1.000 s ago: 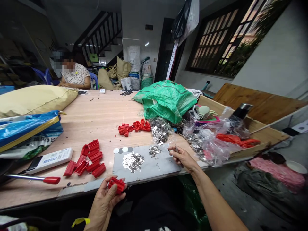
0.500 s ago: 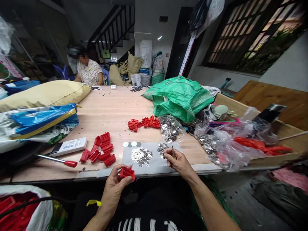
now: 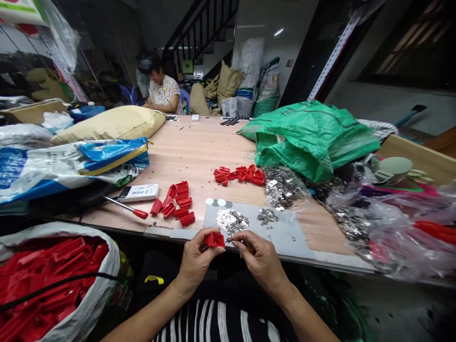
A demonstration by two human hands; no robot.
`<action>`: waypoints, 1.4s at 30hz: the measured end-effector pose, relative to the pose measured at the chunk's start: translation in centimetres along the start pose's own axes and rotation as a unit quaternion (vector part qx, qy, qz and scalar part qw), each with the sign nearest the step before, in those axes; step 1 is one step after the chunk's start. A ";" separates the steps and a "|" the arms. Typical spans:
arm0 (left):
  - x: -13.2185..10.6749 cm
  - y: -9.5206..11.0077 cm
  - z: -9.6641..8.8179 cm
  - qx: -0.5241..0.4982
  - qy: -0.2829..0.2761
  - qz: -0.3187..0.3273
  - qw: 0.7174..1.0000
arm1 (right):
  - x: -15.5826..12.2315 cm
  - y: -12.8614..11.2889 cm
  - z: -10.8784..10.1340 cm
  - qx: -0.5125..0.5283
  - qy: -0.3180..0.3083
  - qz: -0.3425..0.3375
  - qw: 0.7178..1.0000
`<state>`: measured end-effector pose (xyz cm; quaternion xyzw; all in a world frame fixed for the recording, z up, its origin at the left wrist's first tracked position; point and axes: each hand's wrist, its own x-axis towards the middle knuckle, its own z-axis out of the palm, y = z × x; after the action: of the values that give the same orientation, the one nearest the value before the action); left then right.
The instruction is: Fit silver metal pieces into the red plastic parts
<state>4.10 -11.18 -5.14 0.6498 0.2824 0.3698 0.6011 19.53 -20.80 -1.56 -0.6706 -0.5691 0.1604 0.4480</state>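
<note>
Left hand (image 3: pixel 197 259) pinching red plastic clip (image 3: pixel 213 239) at worktop near edge; right hand (image 3: pixel 261 260) pinching thin tool (image 3: pixel 239 242). Clip light, rigid; hold by sides.

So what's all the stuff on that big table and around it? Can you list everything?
Red plastic clips: about ten, red, table left of the grey sheet.
More red clips: a small heap, red, mid-table.
Grey sheet: one, grey, table's near edge.
Tiny metal pieces: two piles, silver, on the sheet.
Remote control: one, white, beside the clips.
Screwdriver: one, red handle, near edge.
Green bag: one, green, right of middle.
Sack of red parts: one, white, below the table, left.
Another person: one, seated at the far end.
Left hand: holds a red clip.
Right hand: pinches a thin tool.
</note>
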 end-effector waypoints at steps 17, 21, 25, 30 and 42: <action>-0.9 0.8 0.5 -0.018 0.041 0.042 0.998 | 0.2 -0.2 1.3 0.144 -0.068 0.065 0.985; -1.0 1.2 0.5 -0.027 0.038 0.036 0.998 | 0.1 0.6 0.8 0.196 -0.039 0.138 0.970; -1.1 1.0 0.4 -0.013 0.015 0.055 0.998 | 0.3 0.8 1.2 0.210 -0.057 0.146 0.965; -1.4 1.1 0.2 -0.010 -0.042 0.052 0.998 | 0.1 0.9 2.0 0.327 -0.111 0.171 0.923; -2.2 1.0 0.4 -0.036 -0.110 0.017 0.993 | -2.5 1.3 2.4 0.430 -0.160 0.254 0.852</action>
<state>3.09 -13.33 -4.46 0.6693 0.1900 0.3156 0.6452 17.84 -22.00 -4.62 -0.4978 -0.3167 0.6022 0.5378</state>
